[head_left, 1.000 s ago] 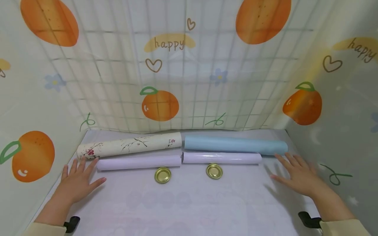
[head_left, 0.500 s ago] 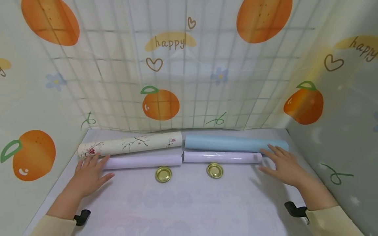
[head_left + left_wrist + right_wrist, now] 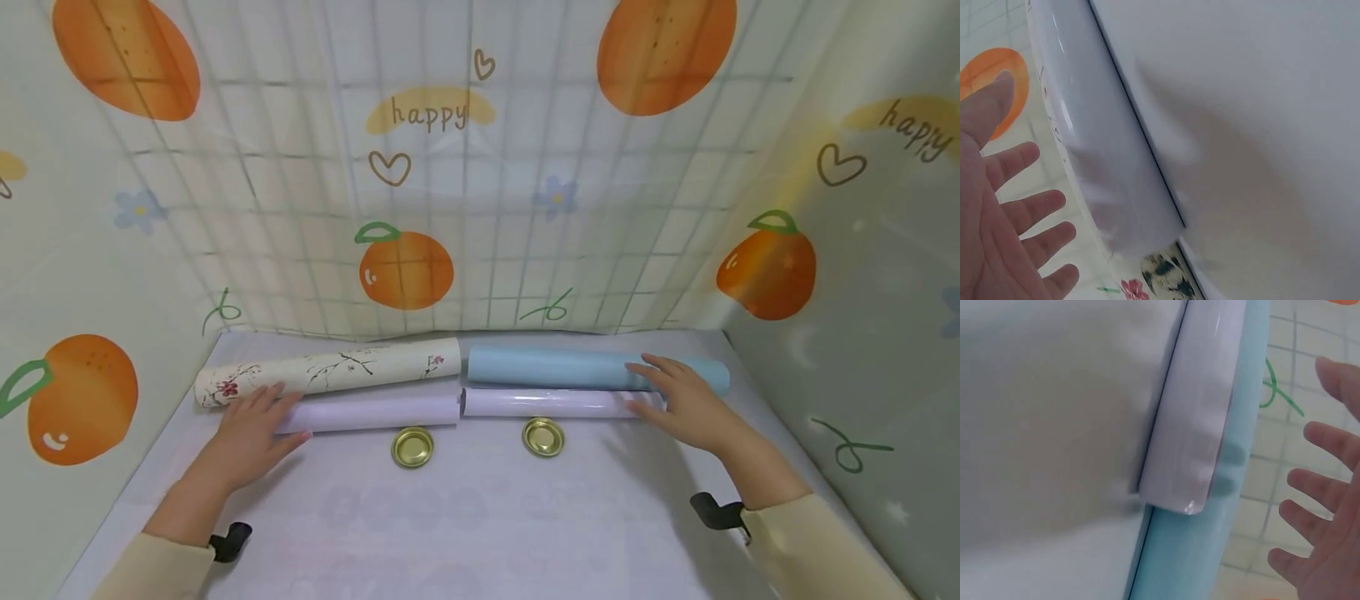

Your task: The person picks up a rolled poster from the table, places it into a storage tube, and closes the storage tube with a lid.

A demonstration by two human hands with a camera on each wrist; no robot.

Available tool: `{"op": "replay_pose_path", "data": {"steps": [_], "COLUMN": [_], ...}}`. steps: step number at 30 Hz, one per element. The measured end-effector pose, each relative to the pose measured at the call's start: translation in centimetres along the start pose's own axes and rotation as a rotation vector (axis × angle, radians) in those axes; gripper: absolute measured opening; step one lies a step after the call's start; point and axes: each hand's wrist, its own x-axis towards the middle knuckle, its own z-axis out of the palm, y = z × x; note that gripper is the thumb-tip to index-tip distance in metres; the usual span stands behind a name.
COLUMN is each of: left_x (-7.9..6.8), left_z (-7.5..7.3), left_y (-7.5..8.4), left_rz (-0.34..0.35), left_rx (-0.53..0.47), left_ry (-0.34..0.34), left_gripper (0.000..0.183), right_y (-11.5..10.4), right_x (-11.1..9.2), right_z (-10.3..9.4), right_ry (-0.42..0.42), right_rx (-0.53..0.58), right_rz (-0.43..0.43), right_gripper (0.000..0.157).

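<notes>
My left hand (image 3: 251, 440) is held with fingers spread above the left end of a pale lilac roll (image 3: 375, 412), and a shadow falls on the roll in the left wrist view. Behind that lies a cream roll (image 3: 300, 377) printed with branches and pink blossoms. On the other side my right hand (image 3: 688, 410), fingers also apart, overlaps the right ends of a glossy lilac roll (image 3: 551, 402) and a light blue roll (image 3: 555, 367). The right wrist view shows the bare palm and fingers beside the blue roll (image 3: 1191, 550). Neither hand holds anything.
Two small round gold dishes (image 3: 412, 447) lie on the white tabletop (image 3: 480, 533) in front of the rolls, one left and one right of the middle. Cloth walls (image 3: 480, 208) printed with oranges enclose the back and both sides.
Both hands have moved inward toward the middle, the left one to the right and the right one to the left, over the roll ends. Rolls and dishes have stayed put.
</notes>
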Motion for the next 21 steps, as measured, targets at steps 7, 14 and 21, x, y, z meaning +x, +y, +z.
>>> {"op": "replay_pose_path", "data": {"steps": [7,14,21], "left_x": [1.4,2.3,3.5], "left_z": [0.4,0.8,1.4], "left_y": [0.9,1.8,2.7], "left_rz": [0.053,0.092,0.126], "left_rx": [-0.050,-0.095,-0.184], "left_ry": [-0.003,0.004,0.000], "left_gripper": [0.061,0.057,0.054], "right_y": [-0.4,-0.7,-0.6], "right_x": [2.1,4.1,6.1], "right_z": [0.2,0.3,1.3], "right_ry": [-0.017,-0.035,-0.011], "right_rx": [0.040,0.070,0.151], "right_rz": [0.000,-0.003,-0.059], "right_gripper": [0.063,0.061,0.054]}}
